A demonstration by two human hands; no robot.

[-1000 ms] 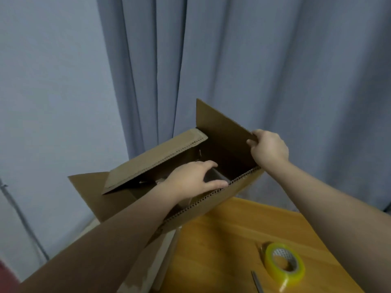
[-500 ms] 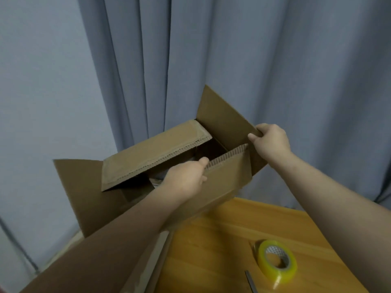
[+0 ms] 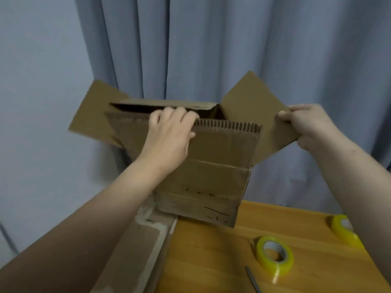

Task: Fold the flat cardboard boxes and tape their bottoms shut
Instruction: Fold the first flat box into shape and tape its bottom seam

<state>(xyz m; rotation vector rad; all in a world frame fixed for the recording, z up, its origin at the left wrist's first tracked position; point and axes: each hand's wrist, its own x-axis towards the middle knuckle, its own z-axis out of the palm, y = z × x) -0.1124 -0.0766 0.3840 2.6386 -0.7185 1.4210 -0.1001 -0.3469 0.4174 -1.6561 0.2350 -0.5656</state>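
a: where was the box?
b: the cardboard box [image 3: 201,182] stood upright before the grey curtain [image 3: 211,39], over the far left corner of the wooden table [image 3: 211,261]. whether its bottom touched the wood, i couldn't tell.
a: and the hands?
b: the left hand [image 3: 169,136] had its fingers curled over the ridged top edge of the near flap [image 3: 222,140]. the right hand [image 3: 306,125] pinched the outer edge of the right flap [image 3: 264,115], which stuck out sideways. the left flap [image 3: 93,115] stuck out the other way.
a: any writing?
b: only dark marks low on the box's front, too smeared to read. the tape's core carried a printed pattern, unreadable too.
a: what else lay there?
b: a yellowish roll of tape [image 3: 275,258] on the table nearer me, a second roll [image 3: 343,231] partly behind the right forearm, a thin metal tip [image 3: 252,279] just beside the first roll, and a flat sheet of cardboard [image 3: 135,250] along the table's left side.
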